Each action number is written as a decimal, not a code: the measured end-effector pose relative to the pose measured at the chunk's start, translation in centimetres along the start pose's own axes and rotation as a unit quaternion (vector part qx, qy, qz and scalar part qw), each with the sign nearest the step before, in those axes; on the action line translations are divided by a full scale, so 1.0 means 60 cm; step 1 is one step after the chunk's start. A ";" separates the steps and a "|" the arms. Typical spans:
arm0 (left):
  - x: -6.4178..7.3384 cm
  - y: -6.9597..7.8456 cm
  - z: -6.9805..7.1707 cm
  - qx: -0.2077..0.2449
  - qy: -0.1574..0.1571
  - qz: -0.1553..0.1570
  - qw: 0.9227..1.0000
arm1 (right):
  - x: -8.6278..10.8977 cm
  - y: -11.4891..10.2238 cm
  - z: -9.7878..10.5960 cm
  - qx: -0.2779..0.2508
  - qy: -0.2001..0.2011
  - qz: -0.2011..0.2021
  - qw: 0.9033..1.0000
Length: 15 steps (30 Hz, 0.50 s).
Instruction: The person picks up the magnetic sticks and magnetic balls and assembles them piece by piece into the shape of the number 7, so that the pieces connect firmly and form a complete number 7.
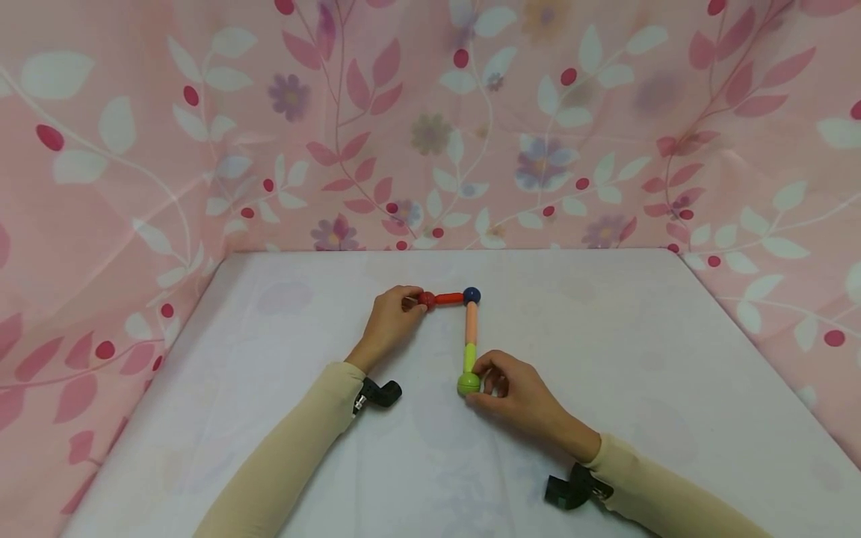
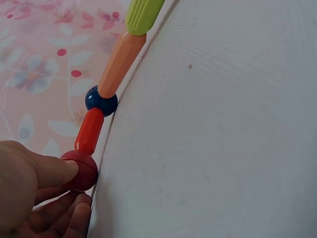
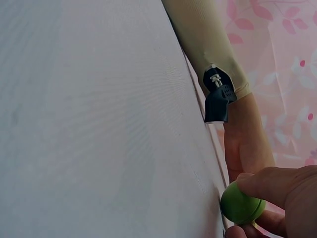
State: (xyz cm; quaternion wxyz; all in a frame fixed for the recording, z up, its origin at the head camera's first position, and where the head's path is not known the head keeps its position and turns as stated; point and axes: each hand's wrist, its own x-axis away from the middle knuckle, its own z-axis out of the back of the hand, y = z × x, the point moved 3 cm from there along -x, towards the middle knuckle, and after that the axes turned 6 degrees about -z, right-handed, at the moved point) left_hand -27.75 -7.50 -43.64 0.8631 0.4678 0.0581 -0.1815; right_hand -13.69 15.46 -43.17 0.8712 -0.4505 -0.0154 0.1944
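Note:
A red ball (image 1: 427, 300) sits pinched between the thumb and fingers of my left hand (image 1: 393, 320). From it a short red rod (image 1: 449, 299) runs right to a dark blue ball (image 1: 471, 296). An orange rod (image 1: 471, 323) leads from the blue ball toward me and meets a yellow-green rod (image 1: 469, 359). That rod ends at a green ball (image 1: 468, 384), which my right hand (image 1: 518, 390) grips with thumb and fingers. The joined pieces form an L-shaped chain. In the right wrist view only the green ball (image 3: 242, 203) shows clearly, partly covered by the thumb.
A white-covered table (image 1: 605, 329) lies under both hands. Pink floral cloth (image 1: 430, 134) hangs behind it and along the sides. A black camera mount is strapped at each wrist, the left one (image 1: 380, 394) and the right one (image 1: 575, 487).

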 end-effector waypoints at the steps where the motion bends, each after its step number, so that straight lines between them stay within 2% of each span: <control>1: 0.000 0.000 0.000 0.000 0.000 0.000 1.000 | -0.001 0.000 -0.001 0.000 -0.001 -0.002 1.000; 9: 0.000 -0.002 0.002 0.001 -0.007 0.002 1.000 | -0.001 0.000 0.004 0.004 -0.001 0.003 1.000; 15: 0.001 -0.001 0.008 -0.002 -0.009 0.002 1.000 | -0.006 0.000 0.032 0.016 0.025 0.000 1.000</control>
